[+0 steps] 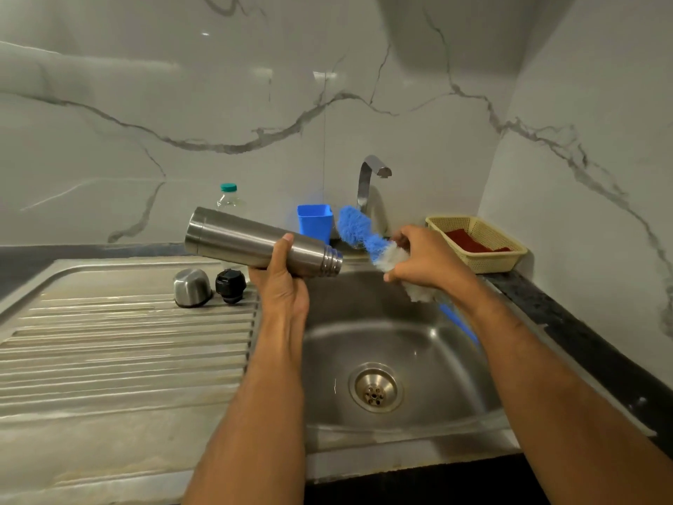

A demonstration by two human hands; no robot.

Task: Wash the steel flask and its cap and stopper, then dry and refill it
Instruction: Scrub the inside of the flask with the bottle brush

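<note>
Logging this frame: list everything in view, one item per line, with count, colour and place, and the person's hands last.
steel flask: 1, silver, held tilted over the sink's left edge, mouth open
bottle brush: 1, blue and white, held right of the flask mouth
cap: 1, silver, on the drainboard
stopper: 1, black, right of the cap
sink: 1, steel, centre
tap: 1, chrome, behind the sink
blue cup: 1, by the wall
plastic bottle: 1, clear, green lid, behind the flask
basket: 1, cream, holds a red cloth, right counter
left hand: grips the flask
right hand: holds the brush
</note>
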